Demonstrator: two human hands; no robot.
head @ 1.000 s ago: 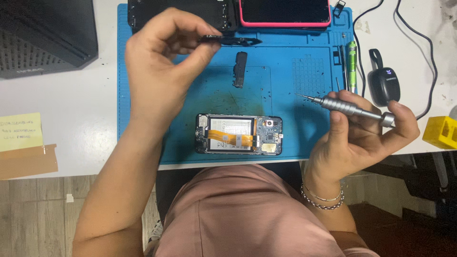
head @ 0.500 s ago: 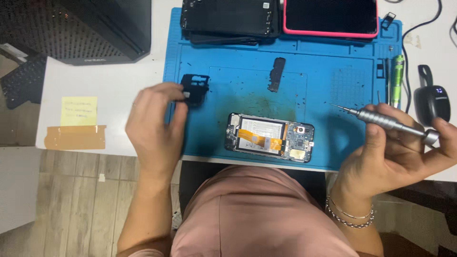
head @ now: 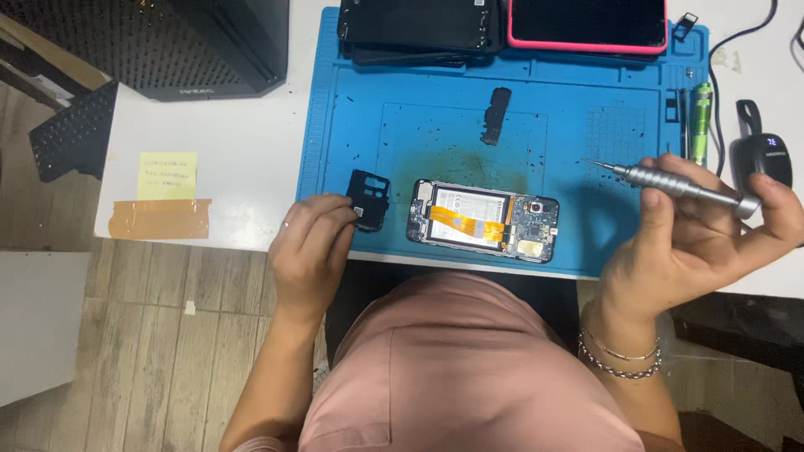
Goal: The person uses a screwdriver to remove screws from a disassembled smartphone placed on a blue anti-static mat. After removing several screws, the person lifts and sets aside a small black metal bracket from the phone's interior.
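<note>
The left hand (head: 311,243) sat at the near left edge of the blue work mat (head: 352,125), its fingers closed on a small black plastic cover plate (head: 368,199), which lay low over the mat just beside the opened phone (head: 483,221). That phone lay flat near the front edge of the mat, back off, battery and orange flex cable showing, with the camera end pointing to the right. Over on the other side, the right hand (head: 699,238) was wrapped around a grey metal screwdriver (head: 670,182), held nearly level above the mat's right edge, its thin tip pointing left and hanging clear of the phone. A loose black strip part (head: 498,115) rested farther up the mat, well apart from both hands. Along the far edge sat a stack of dark phone backs (head: 419,29) and a phone in a pink case (head: 586,23). A green pen-like tool (head: 702,121) lay in the mat's right-hand groove, and a black mouse (head: 766,155) sat on the white counter (head: 243,159) beyond it. A yellow sticky note (head: 167,174) lay on the counter at left.
</note>
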